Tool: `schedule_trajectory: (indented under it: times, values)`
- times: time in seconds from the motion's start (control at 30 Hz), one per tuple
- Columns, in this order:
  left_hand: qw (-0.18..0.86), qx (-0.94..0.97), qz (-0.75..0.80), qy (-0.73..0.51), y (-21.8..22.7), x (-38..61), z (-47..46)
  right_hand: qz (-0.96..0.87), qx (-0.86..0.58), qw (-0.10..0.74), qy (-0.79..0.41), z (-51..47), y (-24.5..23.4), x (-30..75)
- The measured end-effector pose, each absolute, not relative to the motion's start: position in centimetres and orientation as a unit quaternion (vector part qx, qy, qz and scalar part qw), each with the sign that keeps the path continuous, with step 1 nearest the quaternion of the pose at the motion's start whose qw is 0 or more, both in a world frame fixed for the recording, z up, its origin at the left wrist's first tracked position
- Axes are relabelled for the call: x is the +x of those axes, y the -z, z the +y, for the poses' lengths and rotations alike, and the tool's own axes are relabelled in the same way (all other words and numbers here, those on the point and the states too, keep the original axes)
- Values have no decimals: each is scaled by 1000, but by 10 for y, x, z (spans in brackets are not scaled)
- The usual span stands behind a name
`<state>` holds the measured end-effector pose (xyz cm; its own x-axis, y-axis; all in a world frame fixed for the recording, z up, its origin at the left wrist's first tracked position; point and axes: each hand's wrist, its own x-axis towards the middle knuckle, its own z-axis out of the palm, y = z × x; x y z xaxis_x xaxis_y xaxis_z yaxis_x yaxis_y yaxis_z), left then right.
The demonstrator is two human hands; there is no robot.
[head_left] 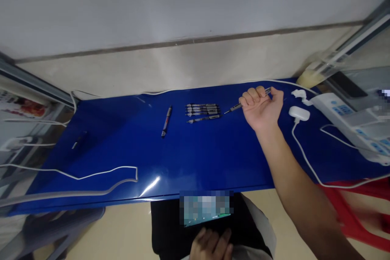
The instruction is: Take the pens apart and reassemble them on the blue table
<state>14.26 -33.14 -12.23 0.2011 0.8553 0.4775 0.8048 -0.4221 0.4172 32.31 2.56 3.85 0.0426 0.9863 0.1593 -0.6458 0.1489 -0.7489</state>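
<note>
My right hand (pixel 262 107) is raised over the right part of the blue table, its fingers wrapped round a grey and black pen (pixel 235 107). The thin tip of this pen points left, and the thumb is by its other end. Left of the hand, several similar pens (pixel 202 109) lie side by side in a row, the nearest one slightly apart. Farther left, a single pen (pixel 166 122) lies at a steep slant. My left hand (pixel 211 245) rests on my lap with its fingers loosely bent, just below a phone (pixel 207 209) with a blurred screen.
On the blue table (pixel 122 142), a white charger (pixel 299 113) with a cable lies right of my arm, beside crumpled tissue (pixel 300 94) and a white power strip (pixel 350 126). White cables (pixel 100 172) cross the left side. A small dark object (pixel 79 140) lies at left. A wall stands behind.
</note>
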Motion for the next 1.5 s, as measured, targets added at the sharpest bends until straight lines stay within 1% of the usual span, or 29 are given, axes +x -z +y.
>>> schedule_trajectory:
  times: [0.23, 0.37, 0.53, 0.63, 0.73, 0.83, 1.0, 1.1, 1.23, 1.5]
  values:
    - [59, 821, 538, -183, 122, 139, -327, -342, -236, 674, -610, 26, -38, 324]
    - [88, 820, 547, -145, 121, 138, -329, -335, -265, 667, -610, 26, -39, 324]
    - [97, 818, 550, -140, 119, 137, -328, -350, -273, 652, -614, 25, -40, 323]
    - [98, 822, 543, -142, 114, 134, -325, -343, -263, 661, -614, 24, -40, 322]
    - [90, 831, 522, -168, 111, 133, -323, -317, -265, 671, -615, 25, -41, 322]
    - [79, 820, 533, -191, 113, 134, -323, -282, -262, 667, -638, 25, -42, 322]
    - [101, 824, 538, -144, 111, 135, -322, -225, -204, 664, -684, 25, -41, 320]
    - [108, 828, 518, -188, 108, 131, -322, -211, -197, 666, -688, 26, -40, 320]
    - [88, 813, 518, -252, 108, 114, -328, -204, -203, 673, -681, 27, -38, 321]
    - [76, 820, 534, -190, 112, 77, -333, -203, -209, 672, -681, 28, -37, 322]
